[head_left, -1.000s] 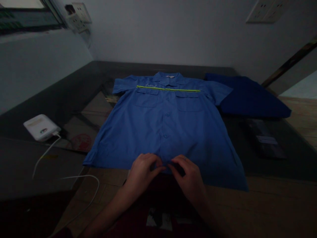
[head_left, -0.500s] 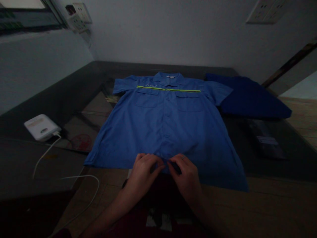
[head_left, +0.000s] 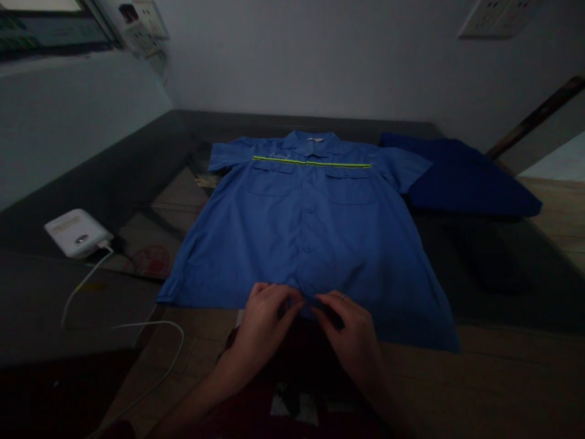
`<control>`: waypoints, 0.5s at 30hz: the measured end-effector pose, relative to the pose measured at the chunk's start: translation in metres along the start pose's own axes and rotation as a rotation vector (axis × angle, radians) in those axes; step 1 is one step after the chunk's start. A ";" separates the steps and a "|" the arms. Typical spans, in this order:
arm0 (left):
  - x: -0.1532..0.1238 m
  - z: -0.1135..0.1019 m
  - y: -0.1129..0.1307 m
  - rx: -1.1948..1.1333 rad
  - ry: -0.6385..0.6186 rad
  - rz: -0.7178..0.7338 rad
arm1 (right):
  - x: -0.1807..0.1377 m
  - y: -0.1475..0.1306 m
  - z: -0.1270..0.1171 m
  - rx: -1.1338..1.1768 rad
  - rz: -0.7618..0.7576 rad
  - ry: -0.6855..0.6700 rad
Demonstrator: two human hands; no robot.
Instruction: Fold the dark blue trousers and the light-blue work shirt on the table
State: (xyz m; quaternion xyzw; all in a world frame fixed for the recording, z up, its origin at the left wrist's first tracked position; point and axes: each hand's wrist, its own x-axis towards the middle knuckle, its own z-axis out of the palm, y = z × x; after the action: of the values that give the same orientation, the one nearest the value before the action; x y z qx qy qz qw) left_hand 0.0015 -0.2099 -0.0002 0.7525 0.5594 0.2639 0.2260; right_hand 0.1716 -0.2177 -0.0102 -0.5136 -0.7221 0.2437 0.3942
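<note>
A blue short-sleeved shirt [head_left: 274,238] lies front up on the dark table, its collar pointing to the wall. It has two chest pockets, a yellow-green stripe and a row of buttons down the middle. At the bottom of the button placket, my left hand [head_left: 269,314] pinches the fabric between thumb and fingers. Just to its right, my right hand [head_left: 350,326], with a ring on one finger, also pinches the placket edge near the hem. The fingertips almost meet, and whatever button is between them is hidden.
A folded dark blue cloth [head_left: 470,180] lies at the right, partly beside the shirt's sleeve. On the left sits a white power bank [head_left: 77,233] with a white cable [head_left: 178,353] hanging past the table edge. Wall sockets [head_left: 500,18] are at the back.
My right hand has shifted slightly to the right, its fingertips a little farther from the left ones. My left hand holds nearly the same place. The shirt lies as before.
</note>
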 end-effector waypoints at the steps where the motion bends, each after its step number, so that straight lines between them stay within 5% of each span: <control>1: 0.000 0.000 0.000 0.002 0.005 0.000 | 0.001 -0.001 -0.002 0.016 0.012 -0.024; 5: 0.000 0.000 0.000 -0.002 0.017 -0.011 | 0.009 -0.003 -0.009 0.110 0.051 -0.131; 15: -0.002 0.000 -0.006 -0.096 0.029 -0.108 | 0.020 -0.001 -0.007 0.109 0.065 -0.105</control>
State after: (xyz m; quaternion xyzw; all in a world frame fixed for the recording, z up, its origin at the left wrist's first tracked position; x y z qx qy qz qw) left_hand -0.0035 -0.2103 -0.0047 0.7057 0.5889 0.2888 0.2678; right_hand 0.1739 -0.1998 0.0011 -0.5013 -0.7103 0.3219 0.3749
